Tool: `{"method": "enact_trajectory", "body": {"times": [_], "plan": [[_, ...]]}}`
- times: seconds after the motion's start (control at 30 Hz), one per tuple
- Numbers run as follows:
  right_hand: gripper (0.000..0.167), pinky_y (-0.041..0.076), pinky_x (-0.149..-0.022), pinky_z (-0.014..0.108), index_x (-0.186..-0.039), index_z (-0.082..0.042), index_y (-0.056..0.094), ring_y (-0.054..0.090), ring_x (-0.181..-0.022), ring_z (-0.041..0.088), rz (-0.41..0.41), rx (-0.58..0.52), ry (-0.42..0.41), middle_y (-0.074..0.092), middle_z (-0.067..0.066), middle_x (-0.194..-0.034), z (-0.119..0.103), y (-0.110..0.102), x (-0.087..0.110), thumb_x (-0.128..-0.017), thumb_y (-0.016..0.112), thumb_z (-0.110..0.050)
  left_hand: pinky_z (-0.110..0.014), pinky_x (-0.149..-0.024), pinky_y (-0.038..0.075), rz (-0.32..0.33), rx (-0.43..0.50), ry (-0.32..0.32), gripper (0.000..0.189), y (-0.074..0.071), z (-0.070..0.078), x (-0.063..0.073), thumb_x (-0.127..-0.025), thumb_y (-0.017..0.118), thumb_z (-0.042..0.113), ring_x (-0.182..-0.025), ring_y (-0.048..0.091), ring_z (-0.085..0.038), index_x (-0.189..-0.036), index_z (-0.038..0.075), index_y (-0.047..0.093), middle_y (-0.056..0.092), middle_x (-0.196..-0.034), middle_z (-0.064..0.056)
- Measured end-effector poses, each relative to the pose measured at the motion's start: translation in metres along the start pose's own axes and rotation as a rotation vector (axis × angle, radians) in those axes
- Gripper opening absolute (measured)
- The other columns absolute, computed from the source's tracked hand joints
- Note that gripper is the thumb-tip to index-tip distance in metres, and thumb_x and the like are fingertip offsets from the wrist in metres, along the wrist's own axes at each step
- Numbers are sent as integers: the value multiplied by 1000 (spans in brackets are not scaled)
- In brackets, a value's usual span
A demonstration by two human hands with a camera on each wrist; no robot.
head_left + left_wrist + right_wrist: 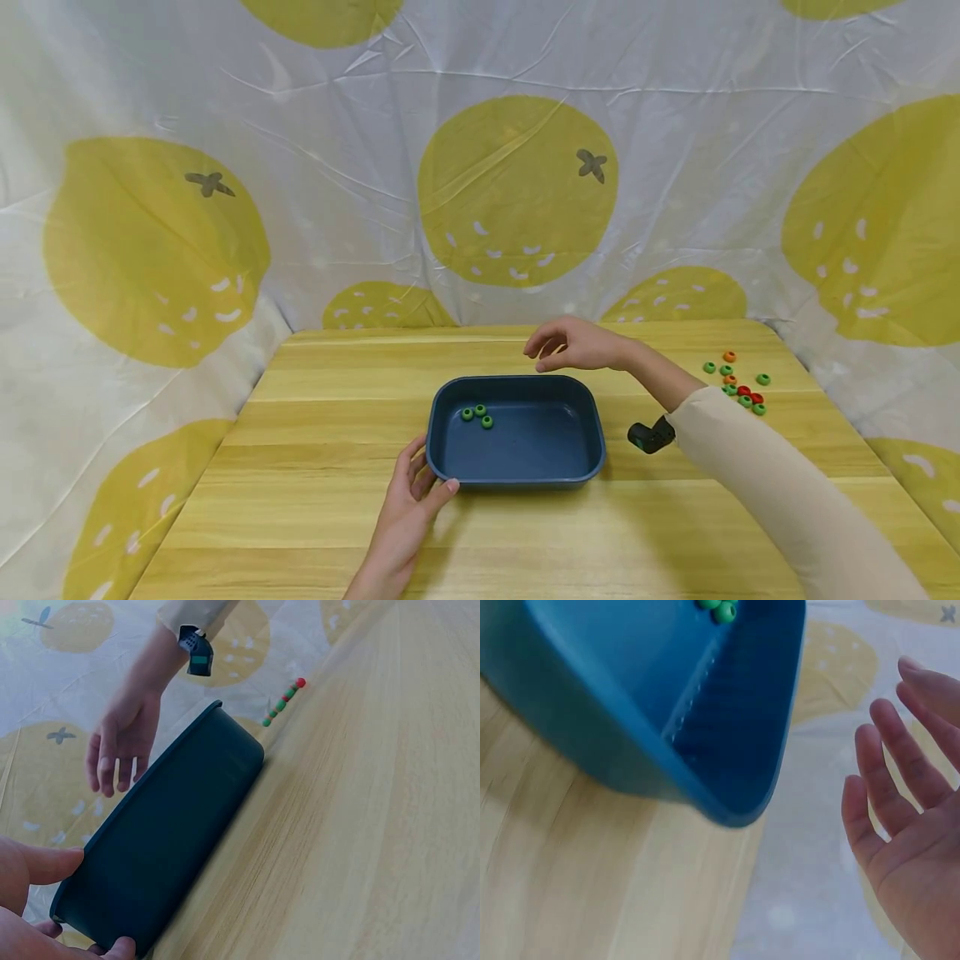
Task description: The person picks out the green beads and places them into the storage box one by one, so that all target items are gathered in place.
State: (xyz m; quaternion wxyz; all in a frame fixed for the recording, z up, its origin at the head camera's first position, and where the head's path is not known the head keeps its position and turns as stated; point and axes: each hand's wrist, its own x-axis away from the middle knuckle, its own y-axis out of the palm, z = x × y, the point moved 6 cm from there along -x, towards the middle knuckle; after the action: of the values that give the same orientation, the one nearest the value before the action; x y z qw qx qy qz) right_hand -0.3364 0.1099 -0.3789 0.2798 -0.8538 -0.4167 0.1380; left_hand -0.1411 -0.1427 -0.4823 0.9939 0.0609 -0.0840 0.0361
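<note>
The left hand (405, 508) grips a dark blue, rectangular plastic basin with rounded corners (532, 442) at its near left corner, thumb over the rim and fingers against the left wall. The basin sits on a pale wooden table (315, 475), its open top facing up and its long axis running left to right across the head view, its short ends to the left and right.

Only the head view shows all three small green ring-shaped beads (480, 410) inside, together in the basin's left half; the right wrist view catches them partly at its top edge, and the left wrist view gives just the outer wall.

The right hand (585, 343) hangs above the table just beyond the far rim, its fingers loosely bent. From the head its palm is hidden; the right wrist view shows that palm bare, fingers apart, nothing held.

A loose group of green, orange and red beads (743, 390) lies on the table's far right, well apart from the basin; the left wrist view flattens it into a slanting row.
</note>
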Motion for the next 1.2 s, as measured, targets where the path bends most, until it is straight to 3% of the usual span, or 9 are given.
{"method": "enact_trajectory", "body": {"times": [0.57, 1.03, 1.2], "plan": [[34, 53, -97, 47, -129, -6, 69, 64, -115, 29, 98, 3, 124, 65, 11, -127, 29, -32, 51, -98, 74, -20, -40, -105, 44, 0, -3, -8, 81, 1, -1, 1, -93, 74, 1, -145, 37, -39, -159, 12, 29, 37, -157, -21], [36, 55, -92, 46, -130, -2, 67, 64, -115, 33, 168, 18, 189, 65, 15, -128, 43, -53, 96, -99, 73, -20, -40, -105, 45, 5, -5, -7, 81, 1, 1, 1, -93, 74, 1, -145, 37, -40, -159, 11, 29, 37, -157, -21], [36, 56, -89, 40, -129, -2, 67, 66, -111, 31, 197, 39, 213, 66, 15, -126, 50, -59, 108, -99, 73, -20, -40, -106, 44, 7, -9, -7, 81, 1, 1, 1, -93, 74, 1, -145, 37, -40, -159, 12, 29, 37, -157, -21]]}}
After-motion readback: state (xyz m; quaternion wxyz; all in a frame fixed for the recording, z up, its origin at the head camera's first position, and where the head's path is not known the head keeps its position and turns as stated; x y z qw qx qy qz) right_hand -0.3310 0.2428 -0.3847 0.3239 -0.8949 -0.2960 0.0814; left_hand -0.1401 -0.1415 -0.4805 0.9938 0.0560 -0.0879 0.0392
